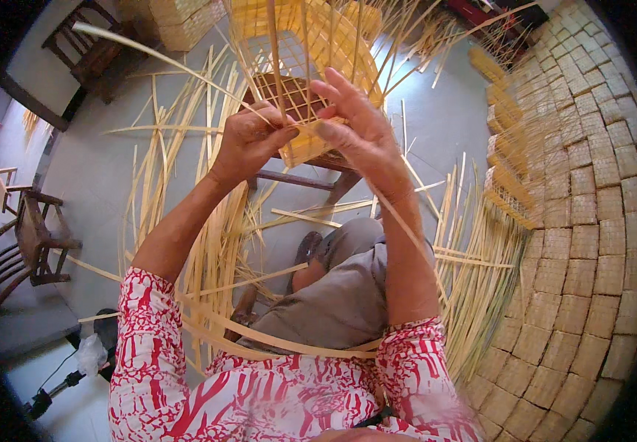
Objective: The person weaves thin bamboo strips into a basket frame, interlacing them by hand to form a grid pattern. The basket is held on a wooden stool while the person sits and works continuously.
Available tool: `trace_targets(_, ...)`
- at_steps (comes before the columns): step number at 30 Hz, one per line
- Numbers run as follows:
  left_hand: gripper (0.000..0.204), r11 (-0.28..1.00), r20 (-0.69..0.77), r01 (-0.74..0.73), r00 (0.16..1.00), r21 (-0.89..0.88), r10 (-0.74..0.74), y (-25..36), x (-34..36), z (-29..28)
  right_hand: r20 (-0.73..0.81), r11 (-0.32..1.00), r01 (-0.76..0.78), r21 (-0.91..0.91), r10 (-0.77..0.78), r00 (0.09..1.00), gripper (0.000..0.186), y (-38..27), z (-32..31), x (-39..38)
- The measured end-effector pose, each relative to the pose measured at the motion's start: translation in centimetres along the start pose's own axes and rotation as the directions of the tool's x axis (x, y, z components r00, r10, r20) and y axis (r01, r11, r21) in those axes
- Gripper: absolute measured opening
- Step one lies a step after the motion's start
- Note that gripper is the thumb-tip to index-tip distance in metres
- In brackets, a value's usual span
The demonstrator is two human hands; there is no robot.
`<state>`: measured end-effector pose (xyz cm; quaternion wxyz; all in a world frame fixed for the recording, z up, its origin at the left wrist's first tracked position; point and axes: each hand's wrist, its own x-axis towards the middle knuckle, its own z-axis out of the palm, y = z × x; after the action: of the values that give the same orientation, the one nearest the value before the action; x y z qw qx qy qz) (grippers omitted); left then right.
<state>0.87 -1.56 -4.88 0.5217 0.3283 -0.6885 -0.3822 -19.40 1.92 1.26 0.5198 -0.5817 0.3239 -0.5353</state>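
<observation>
A partly woven yellow bamboo basket (305, 152) rests tilted on a dark wooden stool (337, 161), long loose stakes rising from it. At its near edge my left hand (254, 140) is closed, thumb and fingers pinching a bamboo strip (149, 53) whose long end sticks out to the upper left. My right hand (359, 136) is at the same edge, its thumb and bent forefinger on the basket while the other fingers stretch upward. Another thin strip (414, 239) trails along my right forearm. Exactly what lies between the right thumb and forefinger is hidden.
Loose bamboo strips (164, 173) cover the floor on the left, with another pile (473, 269) at right. Woven baskets (506, 151) line the right side beside a large stack of woven blocks (576, 221). Wooden chairs (35, 232) stand at left. Strips cross my lap.
</observation>
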Motion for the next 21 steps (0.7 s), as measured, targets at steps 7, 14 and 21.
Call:
trace_targets(7,0.007,0.999,0.020,-0.032,0.999,0.041,0.032,0.6,0.1,-0.7,-0.205,0.969,-0.042,-0.242,-0.008,0.979,0.025,0.1,0.3,-1.3)
trace_targets(14,0.006,0.999,0.024,-0.006,1.000,0.040,0.005,0.6,0.2,-0.7,-0.292,0.928,0.125,-0.351,-0.235,0.927,0.030,0.4,-0.7,0.7)
trace_targets(21,0.006,0.999,0.027,-0.025,0.999,0.048,0.024,0.3,0.4,-0.2,-0.605,0.987,0.121,-0.109,-0.162,0.779,0.024,0.3,-3.0,0.7)
